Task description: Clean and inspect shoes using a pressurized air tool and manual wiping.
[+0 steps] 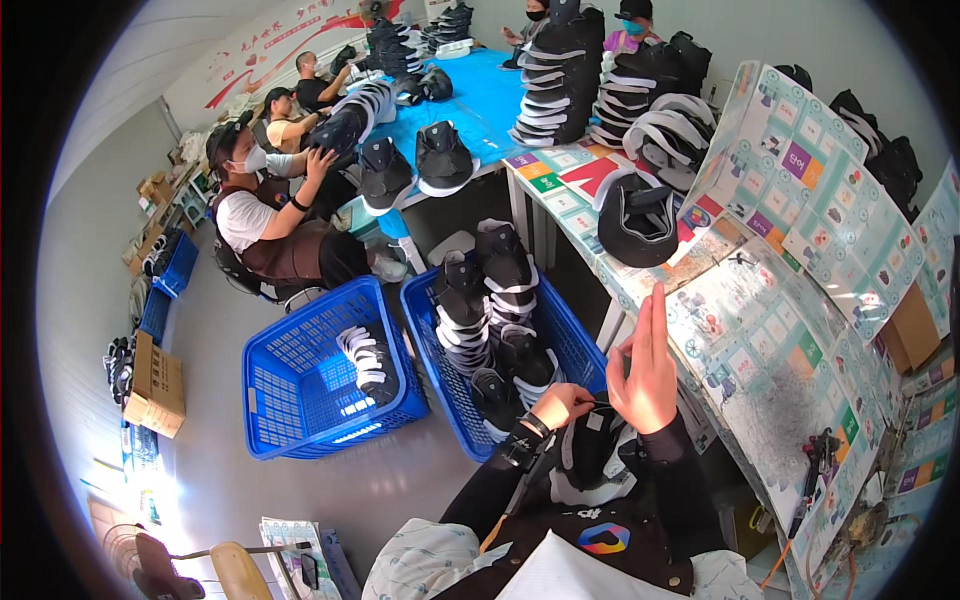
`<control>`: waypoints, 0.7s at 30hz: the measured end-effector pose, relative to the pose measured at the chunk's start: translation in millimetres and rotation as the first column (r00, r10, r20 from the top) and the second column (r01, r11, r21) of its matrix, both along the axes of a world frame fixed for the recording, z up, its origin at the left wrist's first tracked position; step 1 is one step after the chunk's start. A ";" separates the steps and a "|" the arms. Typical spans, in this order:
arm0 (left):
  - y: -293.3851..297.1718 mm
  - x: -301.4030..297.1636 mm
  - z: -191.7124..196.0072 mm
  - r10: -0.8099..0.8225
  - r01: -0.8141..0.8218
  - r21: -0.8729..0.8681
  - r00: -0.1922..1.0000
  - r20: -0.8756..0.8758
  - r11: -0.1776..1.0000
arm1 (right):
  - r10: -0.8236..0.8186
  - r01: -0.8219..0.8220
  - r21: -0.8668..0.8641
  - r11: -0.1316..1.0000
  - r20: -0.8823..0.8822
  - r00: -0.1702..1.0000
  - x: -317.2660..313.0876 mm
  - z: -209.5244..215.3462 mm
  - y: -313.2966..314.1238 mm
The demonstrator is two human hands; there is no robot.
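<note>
A black cap with white parts rests on my lap, against my dark apron. My left hand is closed in a pinch at the cap's upper edge. A thin dark line shows by its fingertips, and what they grip is too small to make out. My right hand is raised just right of the cap, its fingers stretched out and nothing seen in it. On the table edge beyond that hand sits another black cap, its hollow inside showing.
Left of my hands stands a blue basket holding stacked black-and-white caps; another blue basket holds a short stack. The table on my right has a patterned cover and a tool. Tall cap stacks and several co-workers are farther off.
</note>
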State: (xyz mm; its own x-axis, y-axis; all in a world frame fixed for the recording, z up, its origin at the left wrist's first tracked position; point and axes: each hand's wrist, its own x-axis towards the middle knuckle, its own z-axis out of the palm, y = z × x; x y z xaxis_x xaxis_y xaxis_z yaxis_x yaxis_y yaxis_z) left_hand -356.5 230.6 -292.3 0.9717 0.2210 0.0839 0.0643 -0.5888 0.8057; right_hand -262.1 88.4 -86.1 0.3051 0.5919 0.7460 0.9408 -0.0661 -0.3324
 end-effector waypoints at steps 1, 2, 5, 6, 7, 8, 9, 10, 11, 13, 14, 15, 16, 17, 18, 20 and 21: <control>-0.5 0.3 1.2 0.006 -0.006 0.005 1.000 -0.024 1.000 | 0.008 -0.009 -0.014 1.000 -0.047 0.999 -1.1 -2.5 1.2; -1.4 0.0 2.2 0.012 -0.011 0.009 0.999 -0.048 1.000 | 0.005 -0.006 -0.015 1.000 -0.049 0.999 -1.2 -6.7 1.5; -1.5 -0.2 -0.6 0.016 -0.015 0.011 0.999 -0.046 1.000 | 0.035 -0.041 -0.039 0.998 -0.133 0.991 -3.4 -16.0 2.1; -2.6 1.2 2.6 0.011 -0.010 0.008 0.999 -0.048 1.000 | 0.030 -0.036 -0.042 0.999 -0.134 0.991 -6.1 -15.8 1.1; -3.6 3.7 5.9 0.018 -0.015 0.037 0.996 -0.084 0.999 | 0.063 -0.071 -0.041 0.997 -0.172 0.983 -9.5 -13.8 -0.7; -5.3 6.8 9.1 0.024 -0.016 0.066 0.993 -0.119 0.998 | 0.094 -0.104 -0.039 0.994 -0.209 0.973 -12.0 -12.7 -3.5; -2.6 9.0 -6.4 0.030 -0.018 0.105 0.992 -0.120 0.994 | 0.150 -0.154 -0.011 0.988 -0.164 0.975 -18.7 -11.3 -4.7; 0.2 10.8 -23.3 0.008 -0.002 0.084 0.998 -0.067 0.996 | 0.190 -0.191 -0.002 0.982 -0.107 0.976 -25.5 -7.9 -7.8; 7.0 11.5 -43.6 0.011 -0.007 0.116 0.999 -0.032 0.993 | 0.238 -0.238 0.017 0.971 -0.090 0.967 -30.7 -6.5 -5.6; 11.9 19.4 -63.9 -0.006 0.000 0.166 0.999 0.034 0.986 | 0.250 -0.249 0.014 0.968 -0.023 0.968 -32.1 -6.5 -6.0; 11.8 22.0 -67.6 -0.013 0.007 0.165 0.999 0.032 0.986 | 0.243 -0.243 0.014 0.970 -0.025 0.970 -33.6 -5.9 -8.5; 10.7 24.8 -68.4 -0.010 0.003 0.145 0.999 0.050 0.989 | 0.246 -0.246 0.038 0.969 -0.007 0.969 -35.8 -4.2 -12.7; 10.4 26.4 -68.8 -0.004 -0.004 0.126 0.998 0.067 0.992 | 0.251 -0.251 0.063 0.966 0.011 0.968 -37.4 -2.5 -15.2; 11.0 27.0 -69.0 0.004 -0.013 0.107 0.996 0.084 0.994 | 0.228 -0.230 0.078 0.970 0.033 0.973 -36.9 -0.9 -14.5; 11.7 25.5 -69.0 0.014 -0.023 0.087 0.995 0.100 0.996 | 0.229 -0.231 0.077 0.970 0.031 0.973 -38.2 2.4 -15.0; 16.3 19.8 -68.6 0.044 -0.051 0.047 0.991 0.130 0.998 | 0.275 -0.276 0.014 0.961 -0.144 0.951 -41.1 9.8 -14.5; 15.4 16.9 -55.2 0.024 -0.033 0.150 0.998 0.059 0.988 | 0.237 -0.248 -0.050 0.967 -0.161 0.958 -34.5 6.5 -13.6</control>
